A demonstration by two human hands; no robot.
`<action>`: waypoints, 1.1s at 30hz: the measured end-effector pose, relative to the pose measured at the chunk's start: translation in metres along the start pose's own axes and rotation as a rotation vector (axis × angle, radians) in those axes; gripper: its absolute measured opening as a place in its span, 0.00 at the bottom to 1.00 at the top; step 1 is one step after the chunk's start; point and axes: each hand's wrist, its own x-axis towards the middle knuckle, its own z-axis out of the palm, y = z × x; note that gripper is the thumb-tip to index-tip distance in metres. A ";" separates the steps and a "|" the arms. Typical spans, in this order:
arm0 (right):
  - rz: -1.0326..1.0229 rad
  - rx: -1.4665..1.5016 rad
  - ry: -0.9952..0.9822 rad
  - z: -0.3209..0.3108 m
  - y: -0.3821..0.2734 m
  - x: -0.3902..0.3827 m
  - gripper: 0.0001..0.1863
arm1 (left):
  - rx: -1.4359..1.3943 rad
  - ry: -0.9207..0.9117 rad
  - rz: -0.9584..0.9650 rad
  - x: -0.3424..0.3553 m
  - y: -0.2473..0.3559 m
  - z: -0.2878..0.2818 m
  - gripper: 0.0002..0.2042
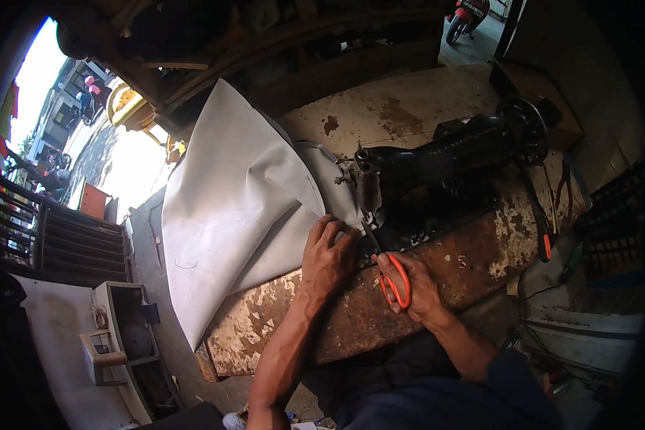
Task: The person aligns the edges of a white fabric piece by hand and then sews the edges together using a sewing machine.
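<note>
A large white sheet of fabric or vinyl point(218, 190) lies folded and draped over the left of the worktable, its edge running to a black sewing machine point(437, 159). My left hand point(328, 254) is closed on the sheet's edge, just left of the machine's needle area, fingers curled down. In my right hand point(426, 290) are scissors with orange handles point(406, 285). Their dark blades point up and left to the spot beside the needle, close to the sheet's edge. Whether they touch thread or sheet is too small to tell.
The worn, paint-flaked table point(265, 315) holds the machine. Near its right end hangs an orange-and-black handled tool point(547, 247). A white container point(588, 330) stands at lower right, a pale cabinet point(115, 301) at lower left. Slatted railing point(79, 236) borders the bright street.
</note>
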 end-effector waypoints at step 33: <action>-0.478 -0.225 0.066 -0.059 0.044 -0.042 0.24 | -0.392 0.301 -0.629 0.015 -0.016 0.006 0.03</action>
